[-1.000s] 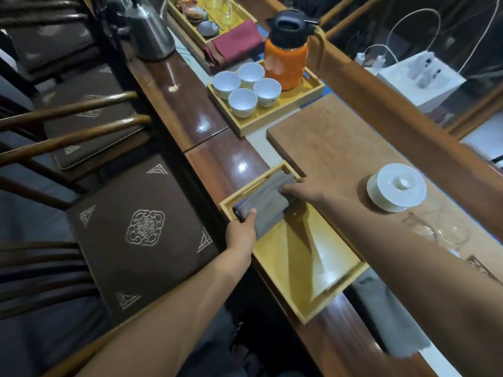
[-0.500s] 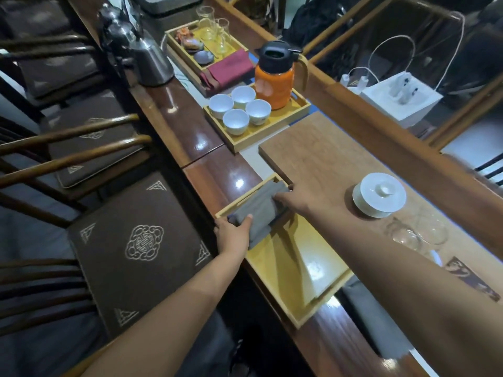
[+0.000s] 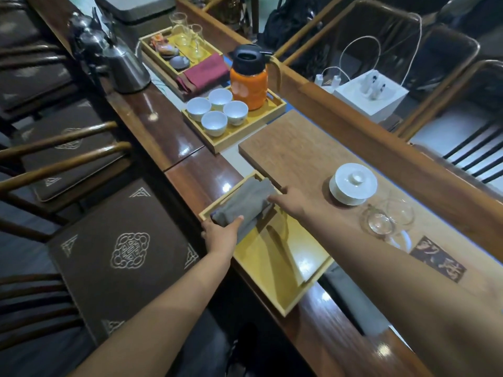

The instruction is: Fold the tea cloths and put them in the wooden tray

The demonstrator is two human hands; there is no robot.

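Note:
A folded grey tea cloth (image 3: pixel 246 204) lies across the far end of the yellow wooden tray (image 3: pixel 283 270) on the dark table edge. My left hand (image 3: pixel 221 235) grips the cloth's near-left end, thumb on top, fingers over the tray's rim. At the cloth's right end my right hand (image 3: pixel 292 201) pinches the fabric. Another grey cloth (image 3: pixel 351 292) lies flat on the table just past the tray's near-right corner, partly hidden by my right forearm.
A second tray (image 3: pixel 275 112) holds several white cups and an orange flask (image 3: pixel 249 83). A third tray has glasses and a red cloth (image 3: pixel 206 73). A kettle (image 3: pixel 123 63), white lidded bowl (image 3: pixel 353 183) and glass pitcher (image 3: pixel 386 216) are nearby. Cushioned chairs stand at left.
Both hands stayed on the grey cloth at the tray's far end, pressing it a little lower into the tray. The view has tilted upward, showing more of the far table.

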